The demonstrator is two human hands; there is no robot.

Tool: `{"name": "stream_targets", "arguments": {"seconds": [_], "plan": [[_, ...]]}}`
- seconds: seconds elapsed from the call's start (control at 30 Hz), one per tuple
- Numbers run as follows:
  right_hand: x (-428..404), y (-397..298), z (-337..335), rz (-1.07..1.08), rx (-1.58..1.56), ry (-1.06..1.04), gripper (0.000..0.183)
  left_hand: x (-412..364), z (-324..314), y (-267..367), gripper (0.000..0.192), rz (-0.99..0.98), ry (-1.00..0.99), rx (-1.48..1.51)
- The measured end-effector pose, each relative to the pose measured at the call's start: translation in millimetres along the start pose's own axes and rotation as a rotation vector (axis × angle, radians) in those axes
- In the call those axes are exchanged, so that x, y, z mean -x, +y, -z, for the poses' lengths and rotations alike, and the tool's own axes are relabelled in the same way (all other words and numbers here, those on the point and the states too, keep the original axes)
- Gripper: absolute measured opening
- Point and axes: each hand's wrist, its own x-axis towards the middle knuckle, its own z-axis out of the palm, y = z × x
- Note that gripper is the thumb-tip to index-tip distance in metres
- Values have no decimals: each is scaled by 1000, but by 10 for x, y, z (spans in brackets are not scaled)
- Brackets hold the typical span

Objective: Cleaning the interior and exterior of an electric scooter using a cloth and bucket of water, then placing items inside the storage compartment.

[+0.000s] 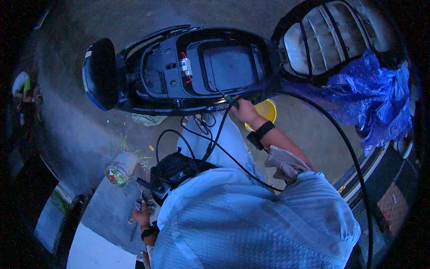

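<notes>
My right hand (245,111) is shut on a screwdriver (231,100) with a green handle, whose thin shaft points up and left over the rim of the scooter's open underseat compartment (231,64). Inside the scooter body (158,104) a small white circuit breaker (185,66) sits with red wires at both ends. The seat (326,40) is tipped back to the right, its ribbed underside showing. Far from the scooter, my left hand (142,213) is at small metal parts (138,205) on a grey surface; dim light hides whether it grips one.
Blue tarpaulin (383,97) hangs by the seat. A yellow basin (267,112) stands under the scooter's near side. A clear container (118,175) with scraps is at left. Black cable (342,134) curves at right; a black pouch (174,168) is at my waist. Another person (25,89) is far left.
</notes>
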Motion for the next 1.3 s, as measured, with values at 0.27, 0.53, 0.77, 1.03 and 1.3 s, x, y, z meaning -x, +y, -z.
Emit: {"name": "stream_targets", "arguments": {"seconds": [0.27, 0.53, 0.77, 1.03, 1.3], "plan": [[90, 25, 245, -55, -55, 56, 43, -135, 23, -597, 37, -389, 144, -374], [-114, 482, 294, -27, -185, 261, 34, 67, -49, 565, 42, -5, 22, -159], [-159, 544, 291, -34, -297, 230, 40, 29, -157, -83, 37, -4, 83, -354], [-382, 347, 638, 64, -21, 367, 42, 354, -421, -517, 35, 95, 13, 14], [-264, 72, 392, 85, -263, 196, 40, 724, -716, -505, 27, 255, -56, 815]]}}
